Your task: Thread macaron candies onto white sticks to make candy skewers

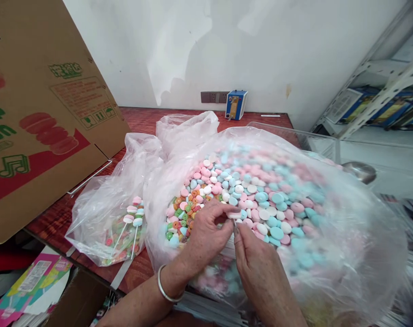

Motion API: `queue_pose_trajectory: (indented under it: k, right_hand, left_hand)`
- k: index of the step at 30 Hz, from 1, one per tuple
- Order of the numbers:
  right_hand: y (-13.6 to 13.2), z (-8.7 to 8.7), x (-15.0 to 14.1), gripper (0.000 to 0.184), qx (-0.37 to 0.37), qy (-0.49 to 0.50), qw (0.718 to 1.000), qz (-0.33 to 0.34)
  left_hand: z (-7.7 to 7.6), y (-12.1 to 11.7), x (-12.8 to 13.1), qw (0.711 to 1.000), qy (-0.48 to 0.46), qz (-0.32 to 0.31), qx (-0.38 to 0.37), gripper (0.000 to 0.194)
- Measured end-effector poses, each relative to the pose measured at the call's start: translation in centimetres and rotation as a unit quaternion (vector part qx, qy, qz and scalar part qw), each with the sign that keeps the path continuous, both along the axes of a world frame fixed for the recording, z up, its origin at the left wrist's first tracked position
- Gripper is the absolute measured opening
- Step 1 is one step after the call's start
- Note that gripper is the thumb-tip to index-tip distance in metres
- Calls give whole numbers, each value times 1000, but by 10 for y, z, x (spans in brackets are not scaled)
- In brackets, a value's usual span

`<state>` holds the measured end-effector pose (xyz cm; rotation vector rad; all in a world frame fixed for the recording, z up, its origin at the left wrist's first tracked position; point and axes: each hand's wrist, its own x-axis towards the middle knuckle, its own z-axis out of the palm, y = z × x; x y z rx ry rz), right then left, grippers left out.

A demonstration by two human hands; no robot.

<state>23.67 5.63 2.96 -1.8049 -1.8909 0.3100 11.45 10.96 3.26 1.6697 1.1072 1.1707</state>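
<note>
Over a big clear plastic bag [151, 227] of candies, my left hand [206, 234] pinches a pale pink-and-white candy [234, 215] between thumb and fingertips. My right hand [257, 254], thumb and fingers pressed together, grips a thin white stick [235, 223] right under that candy. Whether the stick has entered the candy I cannot tell. Around my hands lie many pink, white and blue oval candies [277, 233], with small coloured ring candies [184, 217] on the left side. Two candy skewers [135, 234] with stacked pink, white and blue pieces rest on a smaller bag at the left.
The smaller clear bag [87, 218] holds ring candies. A printed cardboard box [73, 104] stands at the left. Behind are a blue device [236, 105] and wall sockets [213, 96]. A clear tub [315, 143], a metal bowl [359, 171] and white shelving [370, 100] occupy the right.
</note>
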Motion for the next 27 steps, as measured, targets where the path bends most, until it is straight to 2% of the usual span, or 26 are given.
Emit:
queue_pose_trajectory:
  k: [4,7,9,11,14,16,18,21,24,27]
  right_hand:
    - [6,-3,2,37,48,1,998,-34]
    - [11,-4,3,42,76,-16,996,-40]
    - [14,-4,2,38,78,-62,995,-32]
    - [17,-5,0,28,62,-126,990,-24]
    - [20,-6,-4,14,45,-209,977,-16]
    - [22,-5,-6,14,47,-237,970,-7]
    - [23,-3,-6,17,57,-240,969,6]
    - [24,1,-5,17,83,-211,974,19]
    - [23,1,-4,20,98,-181,978,33]
    - [21,1,-3,25,97,-170,980,38]
  left_hand:
    - [5,-11,-6,996,61,-25,61,42]
    - [3,-2,-30,983,147,24,112,48]
    - [-2,11,-49,963,214,95,137,42]
    - [-8,26,-66,935,292,128,154,30]
    - [-13,40,-78,905,374,116,165,16]
    - [-12,42,-79,900,391,102,166,12]
    - [-8,40,-77,908,377,99,155,9]
    - [-3,34,-72,944,291,121,96,9]
    - [-1,31,-67,984,134,114,-19,9]
    - [0,32,-61,990,-24,64,-120,17]
